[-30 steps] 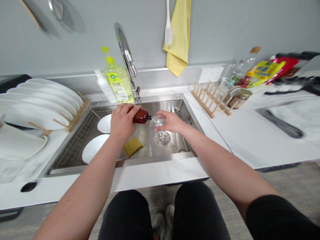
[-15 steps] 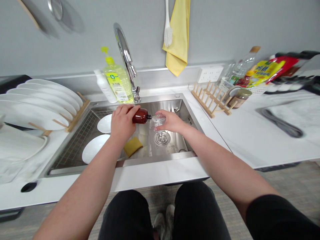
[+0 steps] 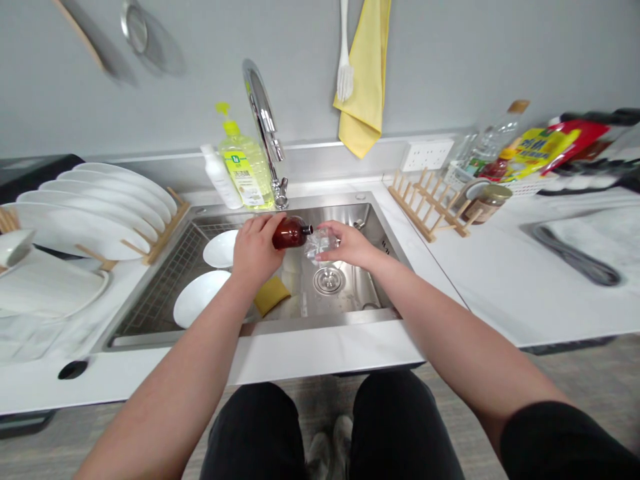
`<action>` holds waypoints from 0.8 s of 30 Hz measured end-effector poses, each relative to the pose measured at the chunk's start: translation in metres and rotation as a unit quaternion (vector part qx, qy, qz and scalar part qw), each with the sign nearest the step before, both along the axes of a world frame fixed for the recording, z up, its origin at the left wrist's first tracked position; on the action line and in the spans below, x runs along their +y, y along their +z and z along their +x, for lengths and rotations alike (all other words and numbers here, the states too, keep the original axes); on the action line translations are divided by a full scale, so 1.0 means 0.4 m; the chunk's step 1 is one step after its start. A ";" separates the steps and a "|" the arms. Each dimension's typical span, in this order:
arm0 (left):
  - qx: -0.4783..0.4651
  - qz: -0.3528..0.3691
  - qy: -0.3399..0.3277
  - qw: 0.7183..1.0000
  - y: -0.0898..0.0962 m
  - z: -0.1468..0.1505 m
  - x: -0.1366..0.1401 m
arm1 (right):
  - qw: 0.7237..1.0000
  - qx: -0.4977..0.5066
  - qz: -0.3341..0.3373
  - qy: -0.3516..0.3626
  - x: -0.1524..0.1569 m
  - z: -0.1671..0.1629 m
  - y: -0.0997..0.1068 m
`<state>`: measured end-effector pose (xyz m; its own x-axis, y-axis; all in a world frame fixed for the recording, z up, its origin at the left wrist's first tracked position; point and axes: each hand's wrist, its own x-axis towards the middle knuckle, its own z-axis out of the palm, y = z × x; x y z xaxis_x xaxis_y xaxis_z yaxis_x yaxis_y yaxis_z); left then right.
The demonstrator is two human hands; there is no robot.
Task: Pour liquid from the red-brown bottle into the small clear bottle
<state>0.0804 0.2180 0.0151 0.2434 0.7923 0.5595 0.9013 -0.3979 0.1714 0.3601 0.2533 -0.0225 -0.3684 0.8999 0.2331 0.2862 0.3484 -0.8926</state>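
Note:
My left hand (image 3: pixel 259 248) is wrapped round a reddish-brown bottle (image 3: pixel 290 233), tipped on its side with its dark neck pointing right. Facing that neck is a small clear plastic cup (image 3: pixel 320 244), held in the fingers of my right hand (image 3: pixel 347 244). The bottle mouth is right at the cup; whether liquid flows between them I cannot make out. Both hands are above the steel sink (image 3: pixel 360 293). Below them lie a yellow sponge (image 3: pixel 272 296) and the drain (image 3: pixel 329 281). Two white bowls (image 3: pixel 200 297) sit at the sink's left side, partly behind my left arm.
Behind the sink stand the faucet (image 3: pixel 261 113), a dish soap bottle (image 3: pixel 247 167) and a white bottle (image 3: pixel 221 179). Plates (image 3: pixel 85 227) fill a rack on the left. To the right are a wooden rack (image 3: pixel 430 207), a jar (image 3: pixel 487 203) and a dark folded item (image 3: pixel 575 255).
The whole view has shifted slightly, with everything a little further right and lower. Both hands keep their hold, and the bottle mouth and cup remain close together.

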 end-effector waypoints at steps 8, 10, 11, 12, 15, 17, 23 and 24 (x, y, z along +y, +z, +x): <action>-0.051 -0.023 -0.002 0.998 0.003 0.009 -0.007 | 0.990 0.102 -0.084 0.043 -0.018 -0.007 0.029; -0.066 -0.025 0.001 0.997 -0.002 0.009 -0.006 | 0.985 0.122 -0.112 0.049 -0.024 -0.007 0.038; -0.074 -0.026 0.004 0.997 -0.005 0.009 -0.005 | 0.982 0.130 -0.123 0.051 -0.027 -0.008 0.043; -0.084 -0.028 0.008 0.996 -0.009 0.009 -0.004 | 0.980 0.137 -0.132 0.053 -0.030 -0.007 0.048; -0.116 -0.041 0.027 0.992 -0.020 0.009 0.000 | 0.977 0.151 -0.138 0.053 -0.037 -0.007 0.061; -0.135 -0.051 0.036 0.989 -0.028 0.008 0.003 | 0.977 0.163 -0.130 0.055 -0.039 -0.006 0.066; -0.180 -0.068 0.037 0.981 -0.038 0.007 0.010 | 0.981 0.156 -0.110 0.041 -0.036 0.000 0.066; -0.182 -0.070 0.033 0.980 -0.037 0.007 0.008 | 0.982 0.151 -0.107 0.038 -0.035 0.001 0.065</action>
